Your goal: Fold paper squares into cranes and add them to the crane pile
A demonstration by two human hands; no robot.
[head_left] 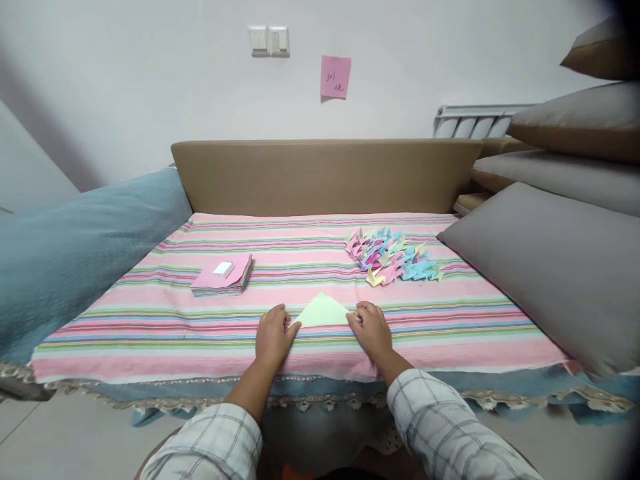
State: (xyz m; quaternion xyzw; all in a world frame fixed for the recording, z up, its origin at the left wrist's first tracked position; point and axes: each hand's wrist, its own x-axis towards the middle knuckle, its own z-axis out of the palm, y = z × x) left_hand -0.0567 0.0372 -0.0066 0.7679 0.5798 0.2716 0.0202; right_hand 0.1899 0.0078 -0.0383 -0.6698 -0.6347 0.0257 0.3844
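Observation:
A pale green sheet of paper (323, 311), folded into a triangle, is held between my two hands, its peak pointing away from me. My left hand (274, 335) pinches its left corner between thumb and fingers. At the right corner, my right hand (371, 329) grips the paper the same way. The long folded edge runs between my thumbs, low over the striped cloth (320, 363). Beyond my right hand lies a pile of colourful folded paper cranes (387, 257). Left of my hands sits a stack of coloured paper (221, 277) with a small white block (223, 269) on top.
Grey cushions (560, 260) are piled along the right side. A blue padded armrest (95, 247) borders the left, and a brown backrest (325, 177) stands at the back. A pink note (335, 77) and light switches (269, 41) are on the wall.

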